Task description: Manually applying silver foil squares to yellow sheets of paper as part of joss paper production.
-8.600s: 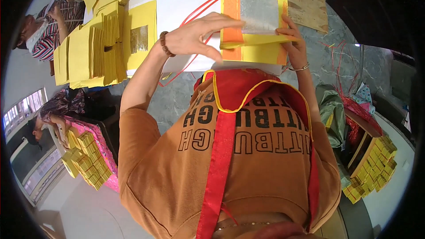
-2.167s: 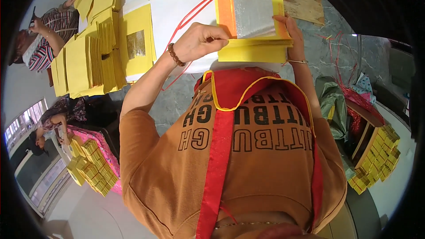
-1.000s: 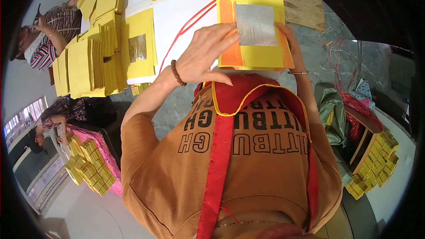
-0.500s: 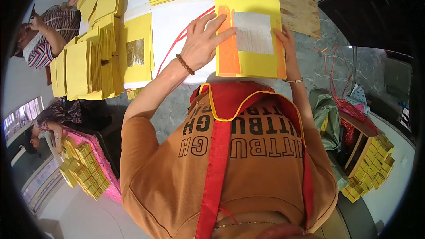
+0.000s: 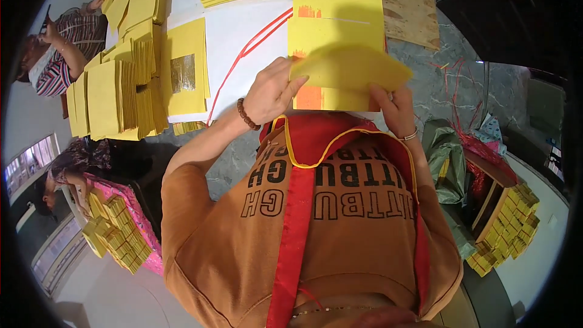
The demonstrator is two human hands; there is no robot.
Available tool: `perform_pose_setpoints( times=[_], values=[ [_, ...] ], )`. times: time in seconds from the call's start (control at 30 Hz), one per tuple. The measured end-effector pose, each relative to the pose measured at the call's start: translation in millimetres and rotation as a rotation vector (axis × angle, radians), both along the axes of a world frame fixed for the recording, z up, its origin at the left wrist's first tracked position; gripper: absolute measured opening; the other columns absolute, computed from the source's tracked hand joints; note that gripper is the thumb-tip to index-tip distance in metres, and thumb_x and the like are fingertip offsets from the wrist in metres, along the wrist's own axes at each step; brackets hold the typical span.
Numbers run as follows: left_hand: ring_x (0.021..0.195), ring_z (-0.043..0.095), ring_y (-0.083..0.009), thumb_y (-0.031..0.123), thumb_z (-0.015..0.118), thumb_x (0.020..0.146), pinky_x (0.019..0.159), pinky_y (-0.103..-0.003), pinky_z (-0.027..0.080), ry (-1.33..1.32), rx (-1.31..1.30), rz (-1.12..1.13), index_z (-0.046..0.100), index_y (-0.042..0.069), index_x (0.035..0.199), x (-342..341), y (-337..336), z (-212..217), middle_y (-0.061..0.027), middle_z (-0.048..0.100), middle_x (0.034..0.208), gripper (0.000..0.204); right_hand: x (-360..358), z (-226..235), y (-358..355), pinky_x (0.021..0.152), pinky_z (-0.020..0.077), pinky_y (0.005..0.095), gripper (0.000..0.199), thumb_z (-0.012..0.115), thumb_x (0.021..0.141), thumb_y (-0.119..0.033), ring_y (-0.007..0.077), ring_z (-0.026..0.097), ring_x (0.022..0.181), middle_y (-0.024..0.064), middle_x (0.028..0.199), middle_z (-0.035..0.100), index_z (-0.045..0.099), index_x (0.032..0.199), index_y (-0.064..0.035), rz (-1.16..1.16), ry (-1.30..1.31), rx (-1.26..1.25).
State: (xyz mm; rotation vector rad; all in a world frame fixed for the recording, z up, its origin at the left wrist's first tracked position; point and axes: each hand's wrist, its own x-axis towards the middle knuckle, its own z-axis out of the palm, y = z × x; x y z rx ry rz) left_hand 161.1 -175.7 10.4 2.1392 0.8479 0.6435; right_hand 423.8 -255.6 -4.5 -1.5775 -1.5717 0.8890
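A thin, matte yellow paper sheet (image 5: 349,71) arches between two bare hands, its raised part curving above a flat pile of yellow papers (image 5: 342,99) at the table edge in front of the person. The left hand (image 5: 274,92), with a bracelet of round brown beads above it, pinches the sheet's left side between bent fingers and thumb; the right hand (image 5: 393,108) grips the right side, thumb on top. Rough-edged orange patches mark the pile's left side. Flat red strips (image 5: 249,45) trail across the smooth white tabletop (image 5: 226,27); beyond them lies a yellow paper with a shiny metallic square (image 5: 183,73), next to thick yellow stacks (image 5: 104,98). Past the table's right end is a blotchy, wood-grained board (image 5: 405,12). The floor (image 5: 228,158) is grey with pale marbled veins. A crinkled green plastic bag (image 5: 443,161) slumps at right, near tightly packed yellow bundles (image 5: 507,228). Two other people are at the left.
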Motion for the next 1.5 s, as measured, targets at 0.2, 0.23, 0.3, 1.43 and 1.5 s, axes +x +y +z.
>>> perform_pose_setpoints(
  times=[0.2,0.23,0.3,1.43,1.5],
  values=[
    [0.065,0.057,-0.0224,0.007,0.056,0.084,0.063,-0.032,0.046,-0.127,-0.468,0.222,0.038,0.002,0.127,10,-3,-1,-0.0129,0.061,0.075,0.047,-26,4,13,0.071,0.0467,0.0237,0.039,0.062,0.082,-0.008,0.0114,0.060,0.082,0.0081,0.096,0.064,0.051,0.119,-0.0007,-0.259,0.475,0.007],
    [0.066,0.058,-0.0184,0.006,0.057,0.083,0.063,-0.031,0.046,-0.259,-0.505,0.244,0.029,0.004,0.135,11,-4,-4,-0.0119,0.062,0.076,0.059,-25,2,13,0.071,0.0467,0.0237,0.039,0.062,0.082,-0.008,0.0114,0.060,0.082,0.0081,0.096,0.064,0.051,0.119,-0.0007,-0.256,0.474,0.005],
    [0.066,0.057,-0.0159,0.003,0.057,0.082,0.062,-0.029,0.045,-0.294,-0.511,0.253,0.022,0.007,0.138,12,-3,-8,-0.0102,0.062,0.076,0.066,-21,-5,14,0.074,0.0465,0.0232,0.042,0.062,0.081,-0.005,0.0137,0.061,0.087,0.0092,0.101,0.064,0.050,0.122,-0.0021,-0.215,0.401,-0.011],
    [0.133,0.026,-0.0257,0.045,0.057,0.078,0.108,-0.045,0.017,0.394,0.373,-0.261,0.039,0.012,0.134,20,-7,-10,-0.0069,0.034,0.141,0.068,-38,3,13,0.092,0.0383,0.0397,0.047,0.065,0.077,-0.018,0.0357,0.044,0.115,0.0184,0.130,0.041,0.053,0.122,-0.0098,-0.277,-0.577,0.282],
    [0.133,0.026,-0.0255,0.045,0.057,0.078,0.108,-0.045,0.017,0.401,0.370,-0.260,0.039,0.013,0.135,21,-7,-11,-0.0063,0.034,0.142,0.067,-37,-13,7,0.099,0.0318,0.0414,0.045,0.064,0.079,-0.020,0.0374,0.033,0.124,0.0173,0.139,0.030,0.054,0.122,-0.0100,-0.215,-0.467,0.207]
  ],
)
